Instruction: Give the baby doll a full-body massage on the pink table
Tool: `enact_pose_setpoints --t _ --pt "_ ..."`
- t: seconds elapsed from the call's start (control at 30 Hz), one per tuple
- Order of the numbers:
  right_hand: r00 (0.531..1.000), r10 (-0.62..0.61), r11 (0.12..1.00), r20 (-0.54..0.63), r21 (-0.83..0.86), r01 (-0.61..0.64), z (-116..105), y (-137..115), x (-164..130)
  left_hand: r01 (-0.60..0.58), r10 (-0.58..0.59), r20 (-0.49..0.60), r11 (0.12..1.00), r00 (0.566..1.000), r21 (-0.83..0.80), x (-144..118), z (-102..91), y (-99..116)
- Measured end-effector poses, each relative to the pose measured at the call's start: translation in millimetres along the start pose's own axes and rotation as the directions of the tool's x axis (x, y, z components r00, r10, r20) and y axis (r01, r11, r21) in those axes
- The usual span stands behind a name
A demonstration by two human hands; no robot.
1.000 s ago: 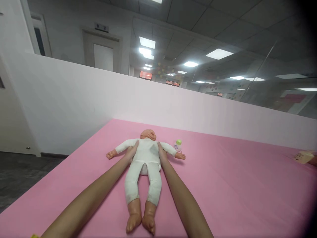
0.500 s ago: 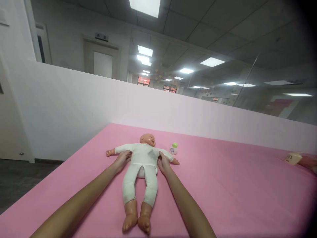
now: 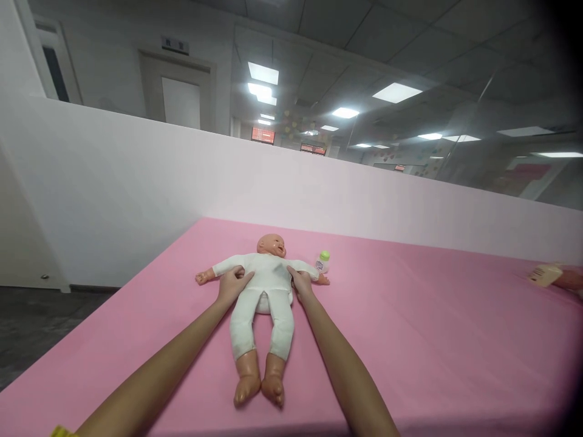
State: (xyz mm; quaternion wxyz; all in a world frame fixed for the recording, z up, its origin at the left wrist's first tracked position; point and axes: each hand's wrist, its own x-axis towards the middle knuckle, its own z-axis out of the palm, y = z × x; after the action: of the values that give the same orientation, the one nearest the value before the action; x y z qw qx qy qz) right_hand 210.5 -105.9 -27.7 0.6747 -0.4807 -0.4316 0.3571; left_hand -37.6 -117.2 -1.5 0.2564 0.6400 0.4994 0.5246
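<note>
A baby doll (image 3: 263, 291) in a white suit lies on its back on the pink surface (image 3: 410, 328), head away from me and bare feet toward me. My left hand (image 3: 232, 284) grips the doll's side under its left-hand arm. My right hand (image 3: 299, 283) holds the other side of the torso, fingers curled against the cloth. A small bottle with a green cap (image 3: 323, 261) stands just beyond the doll's outstretched arm, close to my right hand.
A white partition wall (image 3: 182, 176) runs behind the pink surface. At the far right edge lies a pale box-like object (image 3: 544, 274) with another person's hand beside it. The surface's left edge drops to a dark floor (image 3: 27, 328).
Both hands have slid inward on the doll's torso and curled tighter on it. The view has shifted slightly; the doll stays flat on the surface.
</note>
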Motion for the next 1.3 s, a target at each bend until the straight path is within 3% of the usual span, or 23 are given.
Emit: enact_pose_setpoints --t 0.1,0.2,0.37,0.6,0.73,0.87,1.0,1.2,1.3 --pt "1.000 -0.013 0.994 -0.018 -0.113 0.011 -9 -3 -3 0.036 -0.036 -0.016 0.999 0.999 0.041 2 -7.7 -2" --pt "0.993 -0.114 0.945 -0.028 -0.311 0.099 -19 -8 -9 0.061 -0.060 -0.014 0.994 0.998 0.087 0 -14.7 -2" --pt "0.972 -0.227 0.901 -0.058 -0.390 0.188 -23 -14 -14 -0.033 0.040 -0.108 0.997 0.993 0.072 3 -13.4 12" --pt "0.962 -0.273 0.888 -0.002 -0.385 0.251 -16 -16 -17 -0.106 0.103 -0.266 0.994 0.958 0.001 66 17.6 62" --pt "0.958 -0.284 0.873 0.025 -0.408 0.269 -15 -18 -18 -0.139 0.119 -0.235 0.988 0.965 -0.069 97 47.6 74" --pt "0.957 -0.286 0.866 0.046 -0.416 0.278 -16 -17 -15 -0.254 0.245 -0.105 0.964 0.964 -0.077 106 73.5 61" --pt "0.955 -0.288 0.862 0.068 -0.417 0.290 -17 -12 -12 -0.422 0.418 0.072 0.906 0.905 0.044 107 84.1 38" --pt "0.956 -0.284 0.889 0.077 -0.352 0.293 -18 -9 -16 -0.384 0.384 -0.010 0.923 0.923 0.033 109 83.5 23" --pt "0.957 -0.287 0.909 0.025 -0.308 0.281 -13 -15 -9 -0.350 0.351 -0.036 0.937 0.936 0.022 108 83.5 20"
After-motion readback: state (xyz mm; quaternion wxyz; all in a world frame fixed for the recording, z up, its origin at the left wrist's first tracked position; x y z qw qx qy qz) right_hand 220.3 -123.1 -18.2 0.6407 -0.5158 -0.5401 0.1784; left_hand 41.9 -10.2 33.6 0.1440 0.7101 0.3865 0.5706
